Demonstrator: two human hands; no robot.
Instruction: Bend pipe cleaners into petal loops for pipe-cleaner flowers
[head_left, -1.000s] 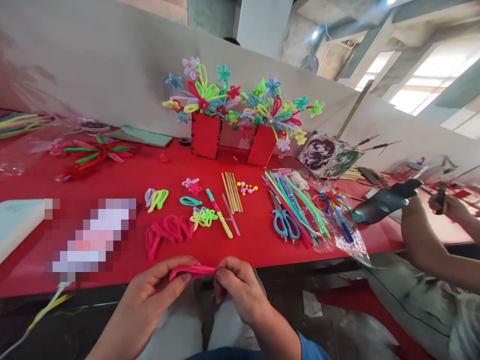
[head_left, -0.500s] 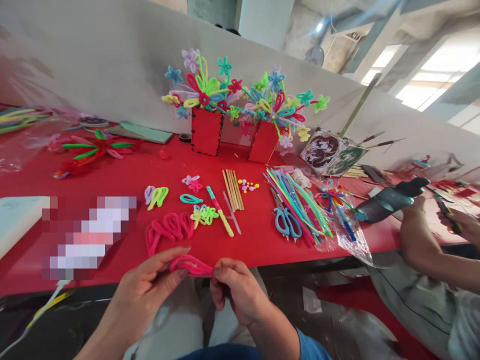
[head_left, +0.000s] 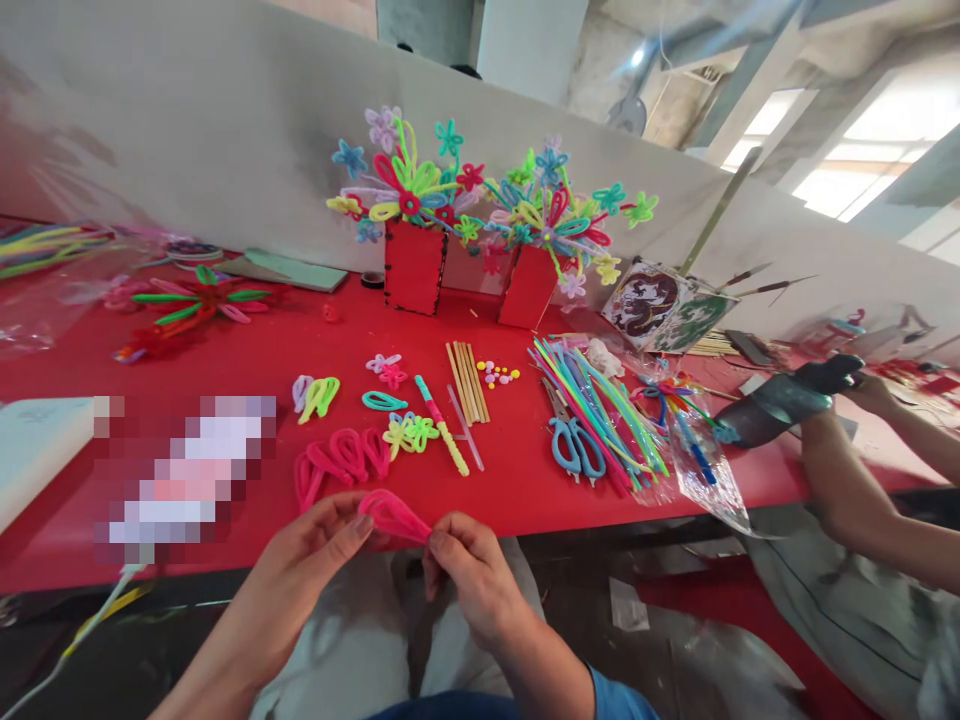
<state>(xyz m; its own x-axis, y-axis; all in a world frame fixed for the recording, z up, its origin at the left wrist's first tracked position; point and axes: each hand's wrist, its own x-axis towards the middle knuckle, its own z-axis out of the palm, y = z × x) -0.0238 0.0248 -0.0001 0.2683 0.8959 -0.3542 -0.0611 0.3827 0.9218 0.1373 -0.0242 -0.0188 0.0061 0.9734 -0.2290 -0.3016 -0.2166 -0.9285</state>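
A pink pipe-cleaner loop (head_left: pixel 393 514) is held between both my hands just over the front edge of the red table (head_left: pixel 247 345). My left hand (head_left: pixel 304 570) pinches its rounded left end with thumb and forefinger. My right hand (head_left: pixel 469 580) grips its pointed right end. Several finished pink loops (head_left: pixel 341 460) lie on the table right behind them.
Green, teal and yellow pipe-cleaner petals (head_left: pixel 405 432), wooden sticks (head_left: pixel 466 380), blue scissors (head_left: pixel 574 447) and a bundle of pipe cleaners (head_left: pixel 600 405) lie mid-table. Two red boxes with pipe-cleaner flowers (head_left: pixel 480 215) stand at the back. Another person's arm (head_left: pixel 862 490) holds a glue gun (head_left: pixel 787 400) at right.
The pink pipe cleaner has gone from a flat folded strip to an open petal loop and tilted up at its left end. The other person's far hand has moved back.
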